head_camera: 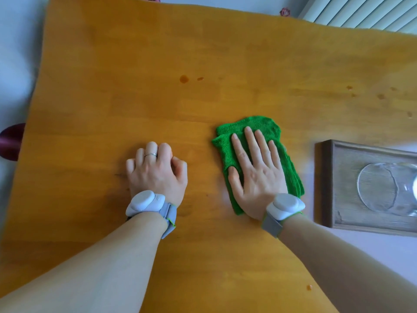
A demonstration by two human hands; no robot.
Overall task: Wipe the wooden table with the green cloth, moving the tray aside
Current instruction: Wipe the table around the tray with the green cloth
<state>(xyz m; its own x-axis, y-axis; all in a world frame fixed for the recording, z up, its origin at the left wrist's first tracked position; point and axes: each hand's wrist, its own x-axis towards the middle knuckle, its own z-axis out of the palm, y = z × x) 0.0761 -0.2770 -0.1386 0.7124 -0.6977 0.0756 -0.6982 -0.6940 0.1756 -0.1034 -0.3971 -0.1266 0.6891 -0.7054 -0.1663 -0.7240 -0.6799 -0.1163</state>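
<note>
My right hand [256,175] lies flat on the green cloth [255,141], fingers straight and a little spread, palm pressing the folded cloth down onto the wooden counter [135,86]. The cloth sits right of the counter's middle, its far end poking out beyond my fingertips and its right edge showing past my hand. My left hand [156,169] rests on the bare wood to the left of the cloth and apart from it, fingers curled under into a loose fist that holds nothing, a ring [150,154] on one finger. Each wrist carries a grey band with a white pod. The wooden tray [334,177] lies near the cloth on its right, at the counter's right side, with a clear glass dish [379,188] on it. Small dark spots [184,79] mark the wood farther from me.
</note>
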